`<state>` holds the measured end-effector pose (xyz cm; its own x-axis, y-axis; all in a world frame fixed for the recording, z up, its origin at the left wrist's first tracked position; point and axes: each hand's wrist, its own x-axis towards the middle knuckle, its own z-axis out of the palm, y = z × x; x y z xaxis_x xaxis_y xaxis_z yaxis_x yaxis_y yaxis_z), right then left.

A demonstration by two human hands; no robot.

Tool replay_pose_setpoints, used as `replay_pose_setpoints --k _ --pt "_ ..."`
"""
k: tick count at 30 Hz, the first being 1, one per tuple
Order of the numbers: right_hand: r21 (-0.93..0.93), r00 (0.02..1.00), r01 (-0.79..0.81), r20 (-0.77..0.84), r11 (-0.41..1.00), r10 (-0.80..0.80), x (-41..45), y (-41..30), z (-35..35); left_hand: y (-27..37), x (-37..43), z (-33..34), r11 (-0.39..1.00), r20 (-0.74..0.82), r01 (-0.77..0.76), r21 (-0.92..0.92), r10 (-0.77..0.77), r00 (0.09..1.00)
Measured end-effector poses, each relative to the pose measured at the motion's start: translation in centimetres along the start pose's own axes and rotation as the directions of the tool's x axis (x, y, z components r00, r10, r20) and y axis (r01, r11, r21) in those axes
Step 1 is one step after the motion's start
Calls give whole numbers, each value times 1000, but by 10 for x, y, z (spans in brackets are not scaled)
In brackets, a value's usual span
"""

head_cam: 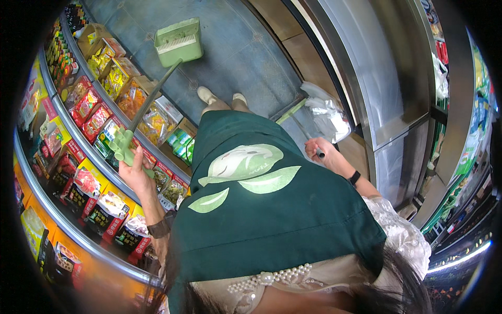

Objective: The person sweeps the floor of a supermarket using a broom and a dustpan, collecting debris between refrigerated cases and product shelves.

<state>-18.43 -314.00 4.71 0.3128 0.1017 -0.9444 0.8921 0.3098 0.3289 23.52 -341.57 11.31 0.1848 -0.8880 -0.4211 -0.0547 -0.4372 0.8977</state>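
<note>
My left hand (138, 172) grips the green top piece of a long-handled dustpan's handle, at the left beside the shelves. The handle slants away to the green dustpan (180, 57), which rests on the floor ahead of my feet, with a pale comb-like strip and some dirt in it. At the right, my right hand (322, 152) is closed around the dark handle (301, 127) of a broom or similar floor tool. That handle runs down to a light green head (291, 111) near the floor at my right, partly hidden by my dark green apron (270, 212).
Curved store shelves (84, 219) with packaged foods line my left side. Opened cartons (92, 37) stand on the lowest shelf. To the right is a metal cabinet (396, 70), with clear plastic bags (327, 114) at its base. Blue-grey tiles (239, 43) form the floor.
</note>
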Motion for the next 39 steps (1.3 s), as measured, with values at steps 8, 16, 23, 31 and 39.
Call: replay_pose_setpoints --k 8,16,23,31,39 --pt "-242 938 326 205 914 -281 97 -59 216 28 78 -3 998 46 -45 52 43 998" --pt "-473 885 460 180 751 -429 90 -36 435 62 150 -7 992 72 -57 116 49 996" --pt "-575 921 375 318 727 -223 9 -94 340 72 187 -10 986 54 -8 168 -1 999" --pt "-470 944 316 243 824 -224 -45 -30 318 74 209 -22 999 85 -27 24 25 996" --pt "-460 943 217 326 861 -63 50 -32 408 79 214 -38 1000 5 -10 25 9 1000"
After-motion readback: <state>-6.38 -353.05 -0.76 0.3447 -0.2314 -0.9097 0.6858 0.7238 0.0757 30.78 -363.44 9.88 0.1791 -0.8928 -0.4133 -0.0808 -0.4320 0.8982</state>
